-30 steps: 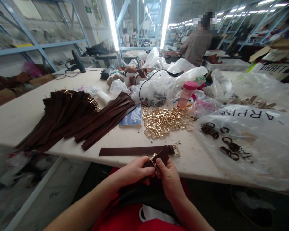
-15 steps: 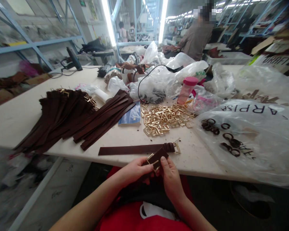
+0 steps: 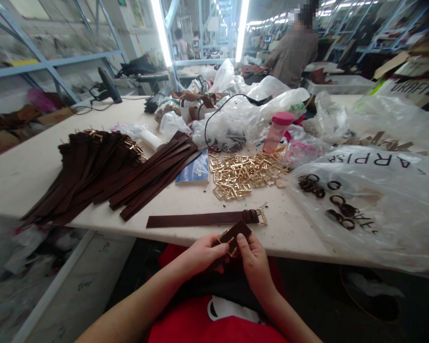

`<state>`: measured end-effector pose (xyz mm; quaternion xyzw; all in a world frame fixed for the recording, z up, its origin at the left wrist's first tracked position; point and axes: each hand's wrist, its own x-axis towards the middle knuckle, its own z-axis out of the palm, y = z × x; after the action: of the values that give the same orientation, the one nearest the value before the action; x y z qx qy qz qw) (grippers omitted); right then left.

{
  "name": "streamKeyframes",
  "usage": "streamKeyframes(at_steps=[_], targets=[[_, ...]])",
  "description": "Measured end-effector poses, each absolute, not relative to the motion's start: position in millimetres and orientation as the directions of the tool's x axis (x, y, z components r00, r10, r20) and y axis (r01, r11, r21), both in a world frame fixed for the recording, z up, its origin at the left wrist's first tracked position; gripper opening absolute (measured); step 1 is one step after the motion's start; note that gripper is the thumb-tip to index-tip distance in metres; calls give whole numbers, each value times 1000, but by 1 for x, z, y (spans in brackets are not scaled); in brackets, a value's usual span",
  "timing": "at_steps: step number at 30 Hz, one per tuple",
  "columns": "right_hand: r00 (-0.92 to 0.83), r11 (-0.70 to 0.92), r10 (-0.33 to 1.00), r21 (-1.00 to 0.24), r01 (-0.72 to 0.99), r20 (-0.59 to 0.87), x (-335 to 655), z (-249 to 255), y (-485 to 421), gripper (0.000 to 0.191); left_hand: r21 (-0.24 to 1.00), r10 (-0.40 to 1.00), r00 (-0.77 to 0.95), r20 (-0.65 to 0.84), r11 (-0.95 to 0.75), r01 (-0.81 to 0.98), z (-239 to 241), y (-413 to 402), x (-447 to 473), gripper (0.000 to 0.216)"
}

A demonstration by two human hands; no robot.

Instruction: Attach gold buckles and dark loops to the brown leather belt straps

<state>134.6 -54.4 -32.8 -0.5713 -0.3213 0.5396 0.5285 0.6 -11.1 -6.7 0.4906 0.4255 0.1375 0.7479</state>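
Close to the table's front edge, my left hand (image 3: 208, 250) grips a gold buckle (image 3: 232, 251), thumb pressed along it. A dark brown leather strap (image 3: 240, 230) passes at the buckle, its end sticking up, and my right hand (image 3: 250, 250) pinches that end between thumb and fingers. How the strap runs below my hands is hidden. Just beyond lies a finished-looking brown belt piece (image 3: 200, 219) with loops and a gold buckle at its right end. Behind it is a pile of loose gold buckles (image 3: 248, 174).
Brown straps lie in two heaps, one with buckles (image 3: 89, 166) and one of plain straps (image 3: 157, 174). Near them are a blue booklet (image 3: 195, 169) and a pink-lidded bottle (image 3: 277, 133). Brown leather loops (image 3: 339, 201) rest on a plastic bag (image 3: 389, 228). A person (image 3: 295, 50) stands behind.
The strap end between my hands has shifted slightly to the right, and the buckle has tilted a little. Both hands keep their hold; the table things stay as they were.
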Motion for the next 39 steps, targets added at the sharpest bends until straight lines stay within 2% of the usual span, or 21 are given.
streamKeyframes(at_steps=[5,9,11,13,15,17,18,20,22,24,26,28,33,39], targets=[[205,-157,962,-978,-134,-183,134,-31,-58,23,808,604,573,-554,557,193,-4,-14,1,25],[232,34,971,-993,113,59,137,-32,-63,13,824,616,589,-523,541,166,-1,-17,3,21],[239,115,958,-977,180,157,140,-32,-64,9,842,630,584,-512,502,196,3,-19,5,17],[243,91,963,-991,101,113,141,-31,-63,8,867,663,565,-490,436,240,8,-22,6,15],[195,-45,978,-989,-143,-73,142,-30,-61,11,898,689,576,-440,347,270,15,-24,6,17],[81,-196,966,-897,-395,-247,143,-27,-59,16,914,681,610,-405,284,290,21,-25,7,22],[35,-236,958,-850,-471,-286,144,-26,-57,18,914,668,624,-405,276,298,23,-25,7,24],[23,-232,959,-828,-511,-283,145,-23,-55,20,901,645,629,-433,299,314,22,-22,8,29],[108,-145,973,-900,-412,-206,147,-21,-52,16,887,631,623,-462,329,324,16,-16,10,34],[219,0,975,-984,-180,-40,149,-19,-50,9,882,628,619,-472,346,321,10,-9,13,39],[265,135,953,-989,64,148,152,-17,-48,4,878,619,624,-477,361,314,7,-3,17,43],[249,211,935,-960,182,252,154,-16,-46,3,871,615,618,-489,381,310,7,2,20,47],[224,241,931,-947,214,288,157,-18,-42,11,870,630,600,-493,378,318,2,13,24,48],[164,186,962,-965,185,217,155,-31,-47,13,856,625,584,-518,378,354,-16,20,25,47]])
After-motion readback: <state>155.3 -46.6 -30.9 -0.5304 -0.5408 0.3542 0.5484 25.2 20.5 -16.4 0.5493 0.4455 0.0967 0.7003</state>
